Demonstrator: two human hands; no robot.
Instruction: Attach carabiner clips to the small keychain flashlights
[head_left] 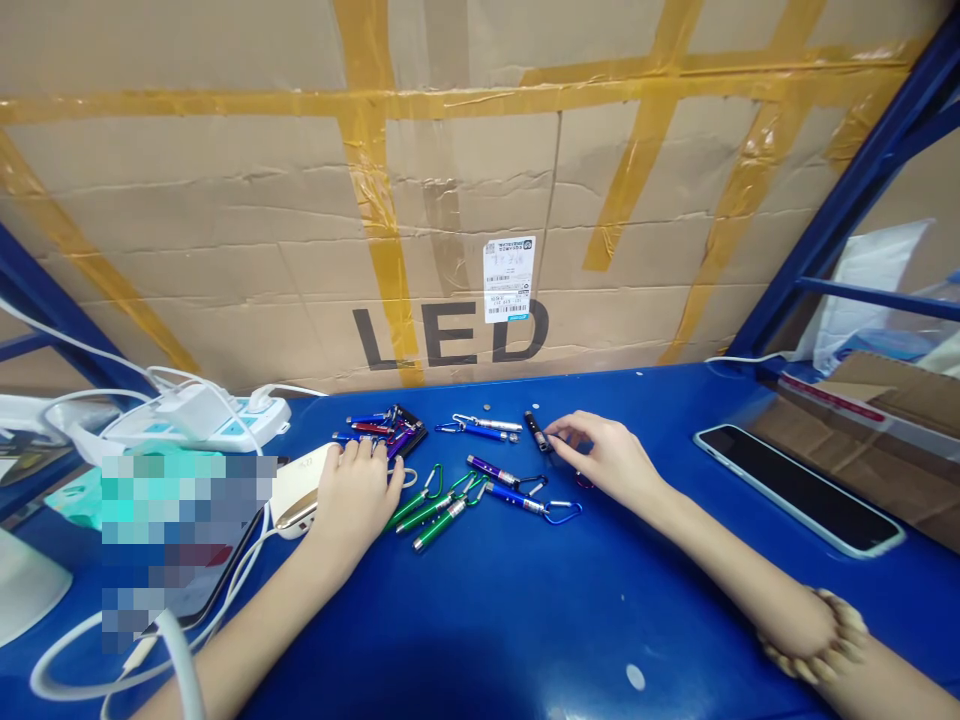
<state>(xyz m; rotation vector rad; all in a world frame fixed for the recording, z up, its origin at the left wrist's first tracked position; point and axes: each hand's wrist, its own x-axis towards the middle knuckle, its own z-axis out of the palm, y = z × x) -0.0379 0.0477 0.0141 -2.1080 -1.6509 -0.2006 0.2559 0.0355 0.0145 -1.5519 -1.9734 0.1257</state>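
Observation:
My right hand (pixel 611 458) has its thumb and fingers closed at the near end of a black pen-shaped keychain flashlight (pixel 535 430) on the blue table. My left hand (pixel 352 500) lies with its fingers stretched out over the edge of a white power bank (pixel 298 484), its fingertips close to a pile of blue, red, purple and black keychain flashlights (pixel 375 428). Between the hands are several green flashlights (pixel 439 524) with carabiner clips, a purple one (pixel 491 470) and a blue one (pixel 516 498). Behind these lie a silver flashlight (pixel 499 425) and another blue one (pixel 480 432).
A large taped cardboard box (pixel 262 250) stands along the back. At left are a white power strip (pixel 247 420), white cables (pixel 232 580) and a partly blurred dark tablet-like device (pixel 244 545). A phone (pixel 802 490) and an open carton (pixel 885 420) are at right.

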